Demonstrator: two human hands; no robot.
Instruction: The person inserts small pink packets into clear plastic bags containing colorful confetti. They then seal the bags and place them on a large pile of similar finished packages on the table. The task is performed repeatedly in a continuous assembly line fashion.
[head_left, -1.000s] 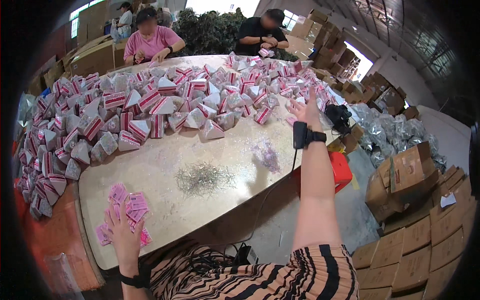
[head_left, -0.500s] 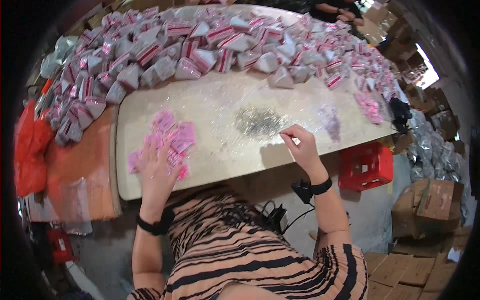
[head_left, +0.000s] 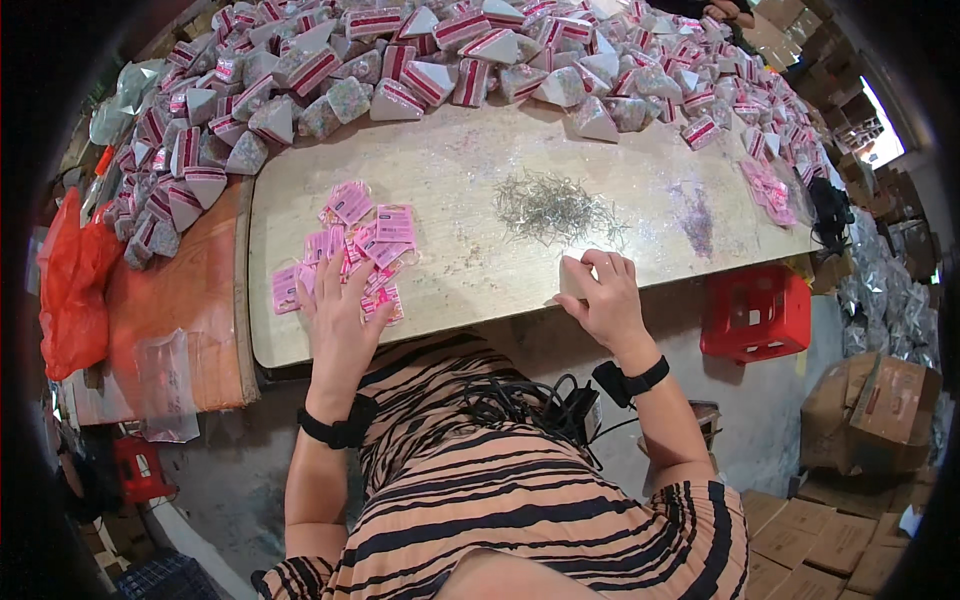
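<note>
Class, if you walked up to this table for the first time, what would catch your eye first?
A heap of pink-and-red striped triangular packets fills the far side of the pale wooden table. Nearer, the left hand rests on scattered pink paper tags; the right hand sits below a small pile of thin metal wire pieces.

Both forearms are raised from the lower edge and stretched forward. The left hand (head_left: 338, 318) is laid flat, palm down, with the fingers (head_left: 322, 285) spread and extended. The right hand (head_left: 603, 296) is curled, its fingers (head_left: 600, 266) bent downward and held close together. A black band is worn on each wrist, and both forearms are left bare
</note>
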